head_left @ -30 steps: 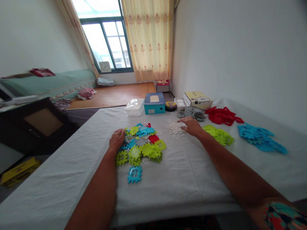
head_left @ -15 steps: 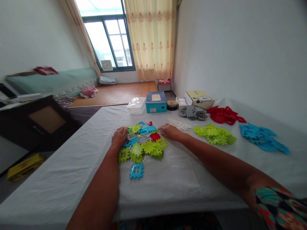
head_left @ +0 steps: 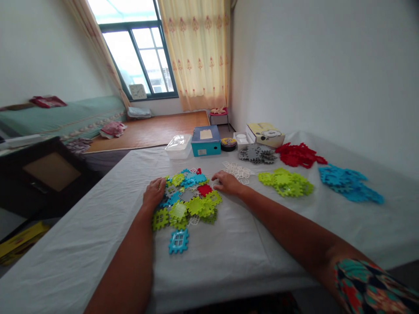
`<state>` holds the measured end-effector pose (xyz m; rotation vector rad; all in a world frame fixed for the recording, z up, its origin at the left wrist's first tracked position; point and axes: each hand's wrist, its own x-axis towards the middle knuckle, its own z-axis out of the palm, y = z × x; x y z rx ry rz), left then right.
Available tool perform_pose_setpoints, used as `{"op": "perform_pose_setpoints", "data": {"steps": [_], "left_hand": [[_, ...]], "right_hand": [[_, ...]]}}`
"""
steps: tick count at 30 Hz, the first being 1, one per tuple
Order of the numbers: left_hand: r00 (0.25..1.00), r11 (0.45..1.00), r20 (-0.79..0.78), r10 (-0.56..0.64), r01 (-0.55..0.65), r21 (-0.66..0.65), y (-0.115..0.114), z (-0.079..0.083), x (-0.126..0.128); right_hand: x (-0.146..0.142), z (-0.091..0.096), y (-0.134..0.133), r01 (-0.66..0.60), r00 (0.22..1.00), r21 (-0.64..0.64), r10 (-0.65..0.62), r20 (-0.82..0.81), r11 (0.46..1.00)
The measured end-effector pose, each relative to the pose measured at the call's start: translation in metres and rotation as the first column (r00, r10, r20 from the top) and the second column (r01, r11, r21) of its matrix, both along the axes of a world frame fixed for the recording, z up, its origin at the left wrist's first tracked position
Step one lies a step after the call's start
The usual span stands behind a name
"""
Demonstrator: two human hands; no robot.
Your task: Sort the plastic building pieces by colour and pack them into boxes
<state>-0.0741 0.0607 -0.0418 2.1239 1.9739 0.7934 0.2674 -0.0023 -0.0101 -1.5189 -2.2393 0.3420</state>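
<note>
A mixed pile of flat toothed plastic tiles (head_left: 188,200), green, blue, red and grey, lies in the middle of the white-covered table (head_left: 229,244). My left hand (head_left: 153,192) rests on the pile's left edge with its fingers curled over the tiles. On the pile's right edge, beside a red tile (head_left: 204,189), my right hand (head_left: 225,182) lies with fingers bent down onto the cloth. One blue tile (head_left: 178,240) sits apart, nearer to me. Small white tiles (head_left: 238,171) lie just beyond my right hand.
Sorted heaps lie to the right: green (head_left: 285,182), blue (head_left: 348,183), red (head_left: 298,155), grey (head_left: 255,154). At the table's far edge stand a clear tub (head_left: 178,146), a blue box (head_left: 205,140), a round tin (head_left: 228,144) and a yellow box (head_left: 264,134). A dark cabinet (head_left: 42,174) stands left.
My right hand has come back leftward from the small white tiles to the right edge of the mixed pile. The left hand has stayed on the pile.
</note>
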Motion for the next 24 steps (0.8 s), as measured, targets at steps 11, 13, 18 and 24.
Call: {"op": "perform_pose_setpoints", "data": {"steps": [11,13,18,24], "left_hand": [[0.999,1.0,-0.046,-0.009,0.01,0.018,0.007,-0.006,-0.006],[0.999,1.0,-0.047,-0.015,0.016,0.018,0.006,-0.005,-0.006],[0.997,0.998,-0.061,-0.047,0.05,0.038,0.005,-0.005,-0.006],[0.997,0.999,-0.078,-0.028,0.03,0.027,0.008,-0.007,-0.005]], "right_hand": [[0.02,0.017,0.002,0.021,0.993,-0.113,-0.034,-0.117,0.993],[0.034,0.026,0.005,0.075,0.992,-0.075,-0.082,-0.091,0.994],[0.104,0.037,0.001,0.345,0.898,0.082,-0.354,0.259,0.935],[0.189,0.019,-0.039,0.339,0.874,-0.098,-0.275,0.401,0.936]]}}
